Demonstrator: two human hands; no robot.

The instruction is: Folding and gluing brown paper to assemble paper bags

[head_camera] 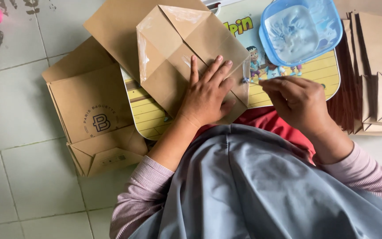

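While left hand (206, 95) presses paper bag (186, 57) flat, grip released, right hand (295, 99) pinches bag's edge.

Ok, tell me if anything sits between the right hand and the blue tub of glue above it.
Nothing visible does. The right hand is pinched at the edge of the folded brown paper bag, and only bare lap desk lies between it and the blue tub. The left hand presses flat on the bag, off to the side.

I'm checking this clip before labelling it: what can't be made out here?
Head view only:
- Right hand: the pinched fingertips hide whatever they hold.
- Paper bag: the left hand covers part of its folded bottom.
- Blue container: its whitish contents are unclear.
- Stack of bags: cut off by the right edge.
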